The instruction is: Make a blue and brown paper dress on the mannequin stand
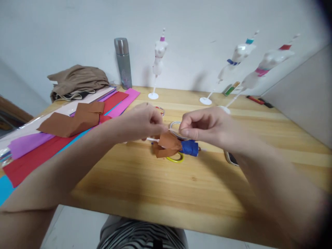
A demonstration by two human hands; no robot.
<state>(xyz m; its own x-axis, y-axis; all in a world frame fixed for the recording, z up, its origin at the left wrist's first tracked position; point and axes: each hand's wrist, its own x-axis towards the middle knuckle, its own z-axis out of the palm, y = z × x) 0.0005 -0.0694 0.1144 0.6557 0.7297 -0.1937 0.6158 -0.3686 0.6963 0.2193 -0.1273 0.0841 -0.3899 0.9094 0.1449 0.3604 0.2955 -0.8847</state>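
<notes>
A small mannequin wrapped in a brown paper skirt (168, 143) and a blue paper top (190, 147) lies sideways over the table. Its white rod (153, 139) runs toward my left hand (145, 121), whose lower fingers are partly hidden. Between my hands a thin, pale strip (173, 131), perhaps tape, is stretched just above the brown paper. My left thumb and fingers pinch one end. At the other end, my right hand (204, 126) is closed in a pinch. Behind the strip shows a whitish ring (174, 123), and a yellow ring (176, 159) peeks out beneath the mannequin.
Three white mannequins on stands (159, 65) (240, 55) (269, 64) are along the back. A thermos (123, 64) is near folded brown cloth (79, 81). Coloured paper sheets (33, 157) and a brown piece (70, 121) cover the left. A phone-like object (230, 159) lies by my right forearm.
</notes>
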